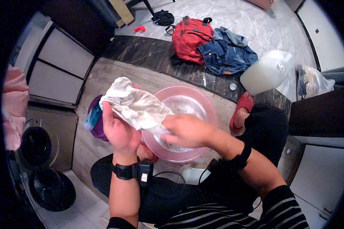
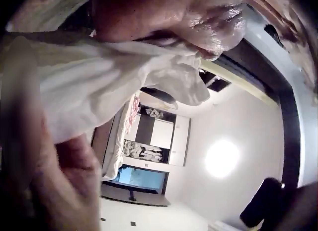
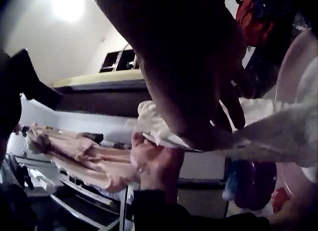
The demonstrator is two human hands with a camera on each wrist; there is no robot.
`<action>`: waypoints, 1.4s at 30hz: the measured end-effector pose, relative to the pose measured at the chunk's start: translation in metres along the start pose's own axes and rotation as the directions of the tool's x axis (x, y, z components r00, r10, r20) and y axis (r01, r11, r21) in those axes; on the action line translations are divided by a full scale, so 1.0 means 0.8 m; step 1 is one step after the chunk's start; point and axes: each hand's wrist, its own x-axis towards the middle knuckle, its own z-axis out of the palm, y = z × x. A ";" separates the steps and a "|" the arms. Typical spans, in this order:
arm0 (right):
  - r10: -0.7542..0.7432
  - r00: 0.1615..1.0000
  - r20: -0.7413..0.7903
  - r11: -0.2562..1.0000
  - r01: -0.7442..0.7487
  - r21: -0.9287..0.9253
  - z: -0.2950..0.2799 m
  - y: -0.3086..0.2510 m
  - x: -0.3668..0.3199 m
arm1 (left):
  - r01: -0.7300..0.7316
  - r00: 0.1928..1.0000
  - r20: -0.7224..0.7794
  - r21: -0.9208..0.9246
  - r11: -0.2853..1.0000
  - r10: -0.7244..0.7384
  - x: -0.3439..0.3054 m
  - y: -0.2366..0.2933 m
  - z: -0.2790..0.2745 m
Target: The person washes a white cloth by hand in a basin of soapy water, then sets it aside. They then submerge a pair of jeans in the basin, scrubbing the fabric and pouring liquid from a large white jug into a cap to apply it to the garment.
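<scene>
A wet-looking white cloth (image 1: 135, 105) stretches, crumpled, between both hands in the head view. My left hand (image 1: 120, 131) holds its left part from below, the thumb upright along the cloth's edge and the other fingers largely hidden behind it. At the cloth's lower right end, my right hand (image 1: 187, 129) grips it with curled fingers, blurred by motion. Under the cloth and the right hand stands a pink basin (image 1: 211, 114) with sudsy water (image 1: 183, 105). White cloth (image 2: 94, 87) also spans the left wrist view, and the right wrist view shows its length (image 3: 271, 129) running toward the basin.
A purple basin (image 1: 97, 131) with a blue thing in it stands left of the pink one. Beyond lie a red backpack (image 1: 189, 40), a denim garment (image 1: 229, 51) and a big whitish jug (image 1: 265, 72). Pink fabric (image 1: 15, 107) hangs at the left. A red slipper (image 1: 242, 108) is near the basin.
</scene>
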 end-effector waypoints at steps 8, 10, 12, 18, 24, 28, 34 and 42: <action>0.389 0.898 0.205 0.914 -0.348 -0.210 -0.007 0.008 -0.002 | 0.063 0.997 0.055 -0.240 0.969 -0.051 -0.001 0.016 -0.004; 0.315 0.946 -0.074 0.946 -0.319 -0.063 -0.008 0.016 0.002 | 0.085 0.995 0.063 -0.265 0.960 -0.071 -0.002 0.016 -0.003; 0.172 0.895 -0.412 0.982 -0.125 0.138 -0.007 0.019 0.007 | 0.086 0.996 0.048 -0.230 0.969 -0.077 -0.004 0.013 -0.001; 0.101 0.923 -0.372 0.944 0.029 0.328 -0.001 0.015 0.031 | 0.146 0.989 0.045 -0.078 0.986 -0.142 -0.011 -0.005 0.005; 0.352 0.936 -0.015 0.786 -0.287 0.548 0.000 0.025 0.046 | 0.169 0.986 -0.010 0.080 0.982 -0.169 -0.014 -0.002 -0.007; 0.179 0.911 -0.371 0.806 0.080 0.586 0.019 0.041 0.063 | 0.115 0.991 0.055 0.145 0.983 -0.124 -0.017 0.007 0.000; 0.098 0.970 -0.224 0.825 0.047 0.563 -0.019 0.027 0.053 | 0.203 0.975 -0.012 0.470 0.859 -0.224 -0.024 0.006 -0.007; 0.128 0.969 0.212 0.841 -0.220 0.494 0.020 0.041 0.037 | 0.174 0.981 -0.081 0.775 0.607 -0.177 -0.030 0.020 -0.015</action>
